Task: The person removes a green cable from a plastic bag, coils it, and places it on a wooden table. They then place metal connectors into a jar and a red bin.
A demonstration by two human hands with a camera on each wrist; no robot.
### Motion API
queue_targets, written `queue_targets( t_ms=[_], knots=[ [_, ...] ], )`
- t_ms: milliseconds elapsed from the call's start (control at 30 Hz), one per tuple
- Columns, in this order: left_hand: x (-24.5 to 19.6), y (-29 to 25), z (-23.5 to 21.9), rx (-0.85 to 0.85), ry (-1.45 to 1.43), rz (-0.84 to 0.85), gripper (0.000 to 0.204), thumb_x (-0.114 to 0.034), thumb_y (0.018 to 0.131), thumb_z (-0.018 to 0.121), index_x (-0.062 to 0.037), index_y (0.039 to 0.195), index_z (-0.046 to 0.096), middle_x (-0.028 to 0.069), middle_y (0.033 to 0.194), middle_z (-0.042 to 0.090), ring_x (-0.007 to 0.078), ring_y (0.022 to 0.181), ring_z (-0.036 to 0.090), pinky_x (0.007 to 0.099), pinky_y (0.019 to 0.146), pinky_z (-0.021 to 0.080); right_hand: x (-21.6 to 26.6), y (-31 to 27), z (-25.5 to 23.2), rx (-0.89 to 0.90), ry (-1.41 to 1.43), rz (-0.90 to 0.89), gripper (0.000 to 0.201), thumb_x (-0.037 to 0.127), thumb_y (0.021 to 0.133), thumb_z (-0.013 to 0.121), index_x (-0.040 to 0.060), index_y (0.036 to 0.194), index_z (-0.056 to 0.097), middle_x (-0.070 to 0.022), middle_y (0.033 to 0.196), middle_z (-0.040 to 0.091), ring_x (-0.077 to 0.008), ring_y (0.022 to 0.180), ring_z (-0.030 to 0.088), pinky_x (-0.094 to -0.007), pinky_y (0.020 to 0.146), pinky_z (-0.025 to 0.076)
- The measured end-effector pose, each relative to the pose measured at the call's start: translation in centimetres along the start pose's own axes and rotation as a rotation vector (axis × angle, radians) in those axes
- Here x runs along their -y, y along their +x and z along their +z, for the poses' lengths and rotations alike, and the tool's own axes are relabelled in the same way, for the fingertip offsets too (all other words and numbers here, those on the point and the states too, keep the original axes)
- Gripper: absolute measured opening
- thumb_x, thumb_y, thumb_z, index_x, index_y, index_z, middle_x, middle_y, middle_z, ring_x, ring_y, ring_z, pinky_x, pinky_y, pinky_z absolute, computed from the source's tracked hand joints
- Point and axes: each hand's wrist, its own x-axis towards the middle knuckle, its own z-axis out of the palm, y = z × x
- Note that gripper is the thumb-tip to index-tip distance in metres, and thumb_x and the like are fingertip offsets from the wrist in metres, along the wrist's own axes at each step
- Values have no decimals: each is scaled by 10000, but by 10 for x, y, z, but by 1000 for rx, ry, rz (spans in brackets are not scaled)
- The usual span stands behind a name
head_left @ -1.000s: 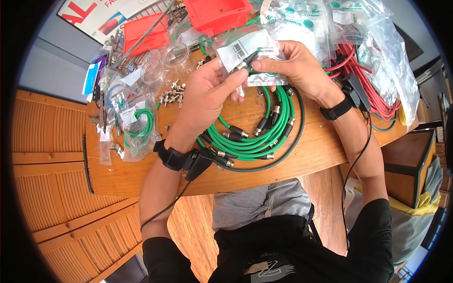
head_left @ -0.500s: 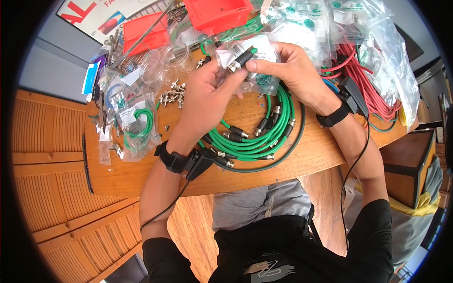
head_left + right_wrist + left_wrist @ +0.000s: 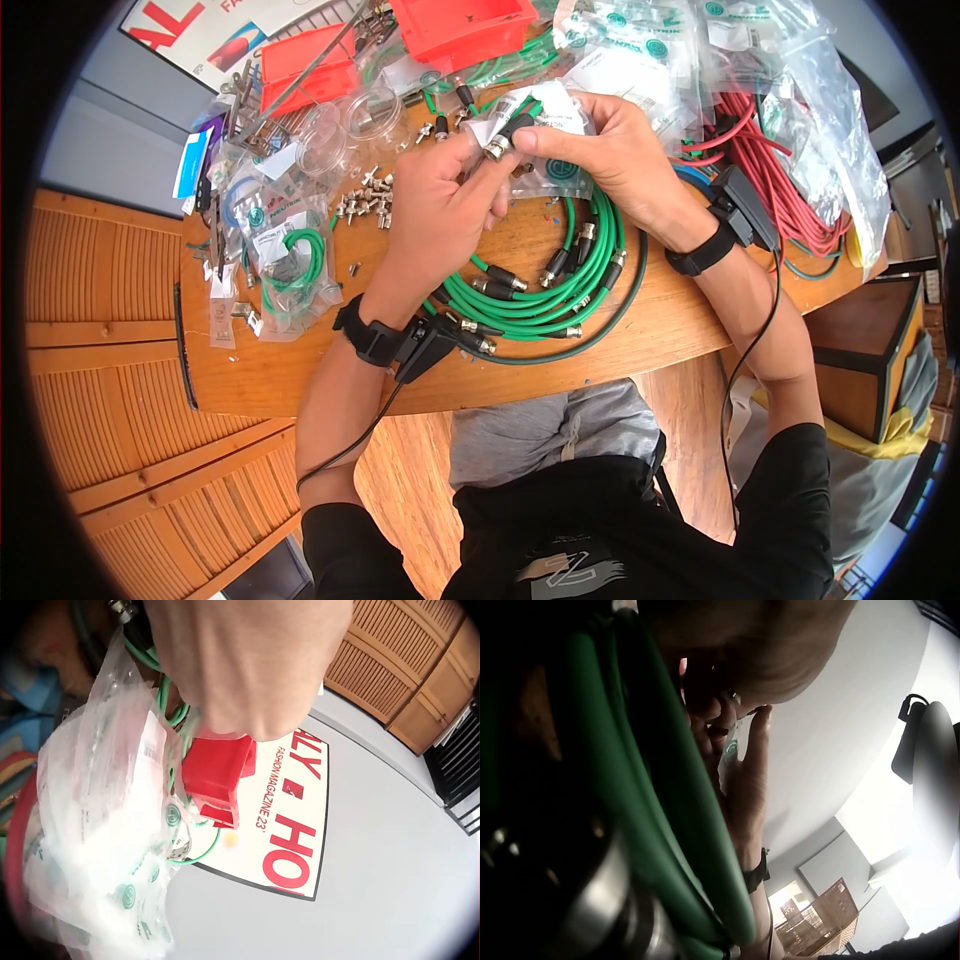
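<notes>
Between the two hands, above the table, is a black BNC connector (image 3: 514,130) with a metal end and a short piece of green cable. My left hand (image 3: 435,210) pinches it near the metal end. My right hand (image 3: 625,165) grips a clear plastic bag (image 3: 560,178) with a white label and green logo, its thumb against the connector. Several fingers are hidden behind the bag. Below the hands lies a coil of green cables (image 3: 540,305) with BNC ends. In the left wrist view, blurred green cables (image 3: 667,765) cover much of the hands' work.
Loose metal connectors (image 3: 366,200) lie left of the hands. Red bins (image 3: 465,30) and clear round containers (image 3: 372,115) stand behind. Bagged parts (image 3: 285,260) are on the left; more plastic bags (image 3: 640,60) and red cables (image 3: 765,180) sit at the right.
The bag has tipped and dropped slightly, so its printed label no longer faces the head camera. The connector has turned, its metal end now pointing down toward the left hand. Both hands stay close together.
</notes>
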Motion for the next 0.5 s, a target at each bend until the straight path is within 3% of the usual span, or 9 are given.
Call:
queue_targets(
  t_ms=[167,267,333,500],
  knots=[
    [-4,-1,2,56,120,7,182,-144,1034,584,19,1047,663,23,693,638,60,587,574,216,519,438,7,-2,4,45,45,-63,372,175,855,828,-17,1111,636,-75,935,722,-120,871,681,-280,809,551],
    [3,0,3,87,93,76,185,-138,1042,552,23,1049,643,43,721,667,72,608,604,232,548,465,-8,5,-3,-81,-91,-66,445,161,830,847,-34,1137,591,-102,967,716,-130,885,683,-285,811,556],
    [6,1,6,60,49,106,186,-135,1028,553,25,980,633,57,699,692,84,599,634,255,542,477,-10,5,1,-168,-107,-125,474,138,809,860,-42,1143,576,-116,990,709,-133,888,682,-284,797,557],
    [6,2,6,109,-162,51,201,-134,1046,517,48,1049,604,86,752,693,105,627,644,244,583,488,-16,3,5,-236,-168,-377,513,59,796,848,-19,1219,568,-107,1007,703,-130,897,673,-268,768,549]
  ],
)
